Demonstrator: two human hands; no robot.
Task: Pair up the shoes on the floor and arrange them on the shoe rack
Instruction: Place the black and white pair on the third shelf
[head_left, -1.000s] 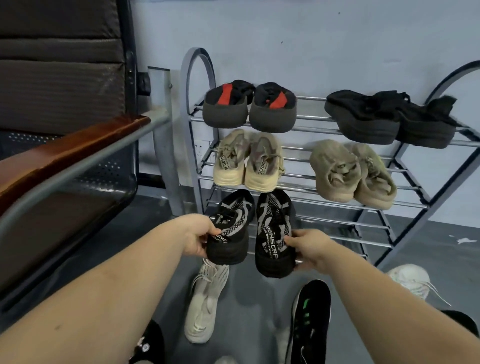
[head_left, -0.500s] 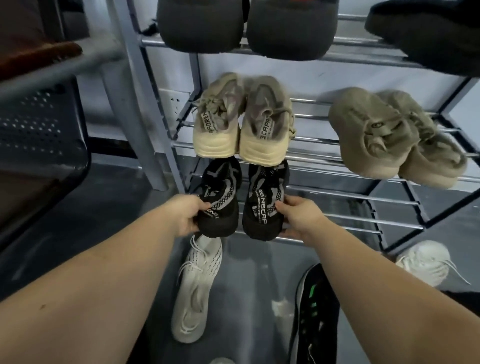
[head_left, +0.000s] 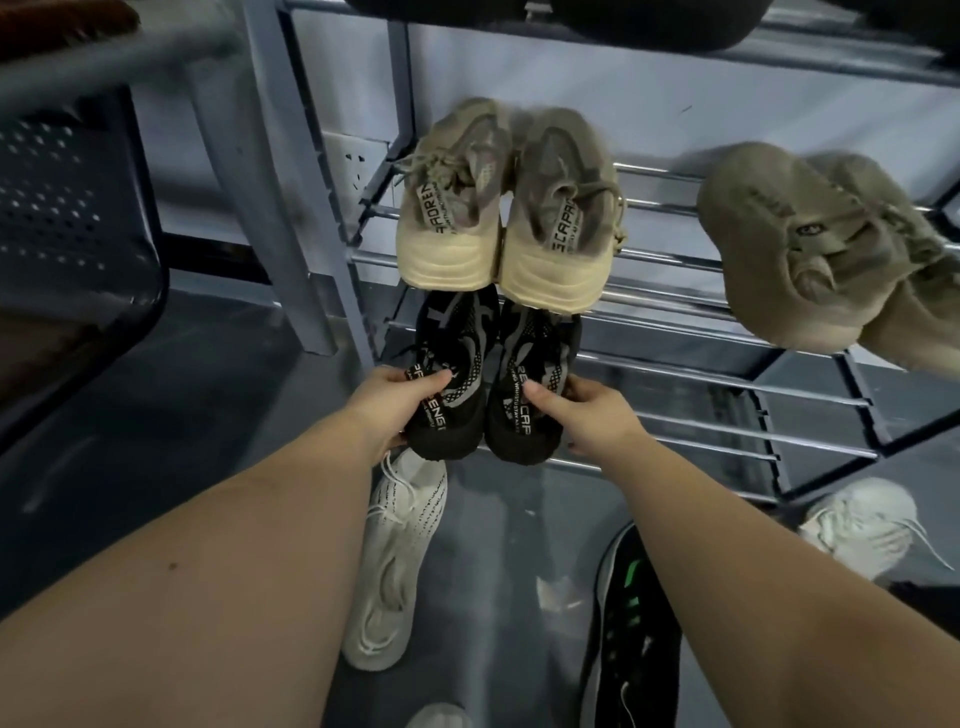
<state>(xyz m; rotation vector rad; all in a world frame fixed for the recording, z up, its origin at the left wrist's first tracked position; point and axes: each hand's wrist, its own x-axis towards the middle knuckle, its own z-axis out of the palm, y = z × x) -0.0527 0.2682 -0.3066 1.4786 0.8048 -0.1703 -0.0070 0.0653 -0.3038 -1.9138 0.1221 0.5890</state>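
Two black knit sneakers with grey pattern sit side by side at the left of the lowest tier of the metal shoe rack (head_left: 727, 387). My left hand (head_left: 395, 402) grips the heel of the left black sneaker (head_left: 452, 374). My right hand (head_left: 587, 410) grips the heel of the right black sneaker (head_left: 530, 374). Directly above them a beige pair (head_left: 506, 208) rests on the middle tier, with an olive pair (head_left: 810, 249) to its right. On the floor lie a white sneaker (head_left: 395, 561), a black sneaker with green marks (head_left: 634, 618) and another white sneaker (head_left: 862, 530).
A dark perforated metal chair (head_left: 72, 218) stands at the left, close to the rack's grey side post (head_left: 291, 208). Dark shoes on the top tier show only as soles at the upper edge. The lowest tier's bars to the right of the black pair carry nothing.
My head has dropped and come closer to the rack. Both hands have pushed the black pair further in under the beige pair, onto the lowest tier.
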